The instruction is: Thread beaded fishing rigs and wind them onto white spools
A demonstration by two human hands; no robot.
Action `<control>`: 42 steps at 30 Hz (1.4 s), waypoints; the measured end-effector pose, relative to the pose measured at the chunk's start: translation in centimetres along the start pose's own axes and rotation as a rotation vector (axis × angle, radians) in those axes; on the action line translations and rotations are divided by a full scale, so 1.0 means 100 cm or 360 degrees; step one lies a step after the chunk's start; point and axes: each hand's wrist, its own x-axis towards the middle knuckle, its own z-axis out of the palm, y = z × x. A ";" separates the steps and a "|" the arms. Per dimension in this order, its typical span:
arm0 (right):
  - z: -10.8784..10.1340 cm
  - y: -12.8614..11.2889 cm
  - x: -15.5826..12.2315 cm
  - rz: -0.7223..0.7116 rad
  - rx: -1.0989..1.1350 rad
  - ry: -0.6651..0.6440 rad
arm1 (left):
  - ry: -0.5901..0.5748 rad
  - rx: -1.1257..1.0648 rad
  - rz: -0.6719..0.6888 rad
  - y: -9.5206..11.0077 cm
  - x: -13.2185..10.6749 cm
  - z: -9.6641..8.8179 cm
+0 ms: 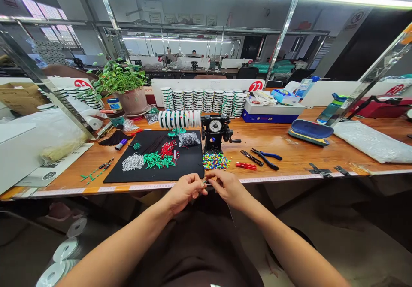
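Observation:
My left hand (185,192) and my right hand (227,188) meet just over the table's front edge. Their fingertips pinch a small dark-and-silver piece (205,183), too small to identify, with a fine strand possibly attached. Behind my left hand lies a black mat (189,167) bearing a silver chain heap (132,161), green tube pieces (157,160) and red pieces (168,149). Nearest my right hand is a pile of multicoloured beads (216,161). Past it lie two pairs of pliers with blue handles (265,158) and a red tool (246,165).
A black hand-cranked counter (215,132) stands behind the beads, with a row of wire spools (180,119) to its left. Stacked spools (202,100), a potted plant (127,89), a blue glasses case (310,132) and a white bag (370,141) sit along the wooden table.

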 end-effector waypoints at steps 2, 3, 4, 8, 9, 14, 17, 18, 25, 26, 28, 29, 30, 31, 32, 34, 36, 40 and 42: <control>-0.002 0.003 0.001 -0.0079 -0.0028 -0.0060 | 0.0020 0.0216 0.0121 0.002 0.000 -0.003; -0.002 0.002 0.001 -0.0140 -0.0088 -0.0057 | 0.0039 0.0305 0.0176 0.003 0.000 -0.004; -0.003 0.001 -0.001 -0.0213 -0.0163 -0.0047 | 0.0064 0.0414 0.0247 0.003 -0.001 -0.005; -0.006 -0.007 -0.003 -0.0525 -0.0383 0.0077 | 0.0171 0.1243 0.0794 0.002 -0.007 -0.009; -0.006 -0.007 -0.001 -0.0589 -0.0378 0.0112 | 0.0186 0.1482 0.0959 0.000 -0.008 -0.009; 0.008 0.002 0.018 -0.0541 0.0041 0.0146 | 0.0164 0.1941 0.1337 -0.015 -0.012 -0.015; 0.021 0.012 0.026 -0.0390 0.0144 0.0115 | 0.0066 0.2041 0.1383 -0.016 -0.013 -0.018; 0.024 0.016 0.028 -0.0365 0.0143 0.0122 | 0.0006 0.2039 0.1389 -0.015 -0.013 -0.018; 0.029 0.015 0.030 -0.0225 0.0098 0.0264 | 0.0001 0.1445 0.0977 -0.001 -0.015 -0.007; 0.028 0.010 0.026 -0.0181 0.0068 0.0355 | 0.0069 0.1279 0.0840 0.000 -0.015 -0.007; 0.025 -0.002 0.014 -0.0084 0.0029 0.0574 | 0.0152 0.0983 0.0583 0.001 -0.013 -0.008; 0.025 -0.008 0.006 -0.0035 0.0030 0.0650 | 0.0150 0.0877 0.0481 0.001 -0.011 -0.010; 0.025 -0.014 -0.002 0.0012 0.0048 0.0673 | 0.0123 0.0796 0.0405 0.001 -0.009 -0.012; 0.026 -0.019 -0.010 0.0059 0.0080 0.0651 | 0.0081 0.0722 0.0344 0.001 -0.007 -0.014; 0.028 -0.023 -0.017 0.0107 0.0119 0.0597 | 0.0036 0.0632 0.0280 0.002 -0.005 -0.016; 0.034 -0.028 -0.028 0.0222 0.0223 0.0464 | -0.0044 0.0453 0.0182 0.003 -0.002 -0.018; 0.043 -0.029 -0.032 0.0373 0.0394 0.0355 | -0.0087 0.0315 0.0137 0.004 -0.002 -0.019; 0.061 -0.023 -0.029 0.0646 0.0922 0.0316 | -0.0095 0.0206 0.0130 0.005 -0.003 -0.018; 0.066 -0.022 -0.028 0.0660 0.1063 0.0354 | -0.0087 0.0231 0.0146 0.004 -0.003 -0.017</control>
